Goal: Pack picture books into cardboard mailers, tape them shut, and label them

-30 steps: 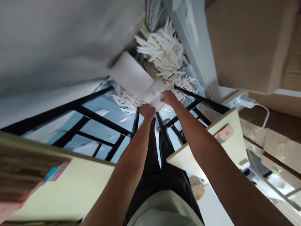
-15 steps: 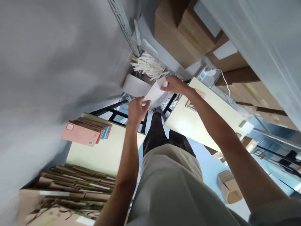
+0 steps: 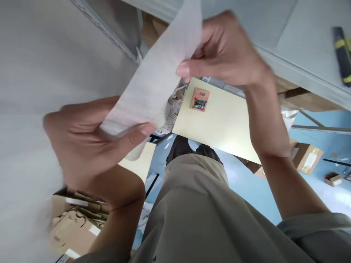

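A white, slightly blurred strip of paper [image 3: 153, 76] stretches diagonally between my two hands, close to the camera. My left hand [image 3: 93, 135] pinches its lower end, thumb on top and fingers behind. Higher up, my right hand [image 3: 222, 51] grips the strip's right edge between thumb and curled fingers. Whatever is printed on the strip, if anything, cannot be made out. Below and behind the strip, a pink booklet [image 3: 200, 99] with a colourful picture lies on the cream tabletop [image 3: 219, 126].
A grey metal shelf [image 3: 290, 40] runs across the upper right, with a black and yellow tool [image 3: 342, 56] on it. Folded cardboard [image 3: 74, 226] fills a box at lower left. An open carton [image 3: 307, 157] stands on the blue floor [image 3: 241, 182] at right.
Both hands have come up much nearer to the camera with the white strip held between them. The view has shifted, so the stack of pink booklets at left no longer shows.
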Tool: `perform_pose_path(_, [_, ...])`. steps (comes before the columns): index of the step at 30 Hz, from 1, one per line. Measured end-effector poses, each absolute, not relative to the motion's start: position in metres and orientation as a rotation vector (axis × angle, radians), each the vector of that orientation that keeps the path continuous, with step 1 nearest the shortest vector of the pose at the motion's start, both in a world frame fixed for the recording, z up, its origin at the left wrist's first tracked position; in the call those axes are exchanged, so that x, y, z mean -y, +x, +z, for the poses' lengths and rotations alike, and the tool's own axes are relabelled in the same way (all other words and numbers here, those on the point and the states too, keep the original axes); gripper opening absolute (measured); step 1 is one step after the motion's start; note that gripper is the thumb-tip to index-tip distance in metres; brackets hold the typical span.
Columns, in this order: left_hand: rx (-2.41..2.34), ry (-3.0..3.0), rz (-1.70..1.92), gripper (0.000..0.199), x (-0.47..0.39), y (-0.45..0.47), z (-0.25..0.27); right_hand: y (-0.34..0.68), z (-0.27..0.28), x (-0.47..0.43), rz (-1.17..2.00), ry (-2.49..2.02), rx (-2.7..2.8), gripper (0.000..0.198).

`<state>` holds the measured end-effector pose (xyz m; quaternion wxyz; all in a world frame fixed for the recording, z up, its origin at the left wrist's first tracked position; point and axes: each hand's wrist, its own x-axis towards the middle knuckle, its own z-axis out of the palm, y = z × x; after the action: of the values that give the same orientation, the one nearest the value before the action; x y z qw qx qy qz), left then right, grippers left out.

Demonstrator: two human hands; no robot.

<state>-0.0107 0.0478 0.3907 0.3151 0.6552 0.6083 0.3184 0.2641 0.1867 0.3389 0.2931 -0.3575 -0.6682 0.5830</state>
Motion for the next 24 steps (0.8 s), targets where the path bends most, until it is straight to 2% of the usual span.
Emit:
perform_pose_path(3, [-1.437, 1.848, 0.900, 0.024, -0.026, 0.066, 0.416, 0.348, 0.383, -0.152, 1.338, -0.858, 1.881, 0.047])
perform_pose_path(7, [-1.118, 2.067, 0.940, 0.014, 0.001, 0.189, 0.404, 0.473, 0.380, -0.108, 1.126, -1.035, 1.891, 0.042])
perform_pose_path(11, [-0.982, 2.117, 0.523, 0.030, 0.027, 0.305, 0.344, 0.584, 0.318, -0.058, 1.165, -1.489, 1.705, 0.056])
perform_pose_path(13, [-0.939, 2.107, 0.450, 0.032, 0.039, 0.350, 0.302, 0.622, 0.278, -0.029, 1.227, -1.519, 1.561, 0.057])
perform_pose_path(16, [-0.960, 2.100, 0.293, 0.038, 0.054, 0.395, 0.242, 0.654, 0.222, 0.020, 1.310, -1.592, 1.276, 0.081])
perform_pose_path(18, [-0.979, 2.112, 0.187, 0.040, 0.061, 0.416, 0.212, 0.660, 0.191, 0.052, 1.262, -1.821, 1.136, 0.086])
perform_pose_path(24, [-0.911, 2.108, -0.010, 0.036, 0.079, 0.453, 0.161, 0.651, 0.106, 0.111, 1.168, -1.934, 0.983, 0.059])
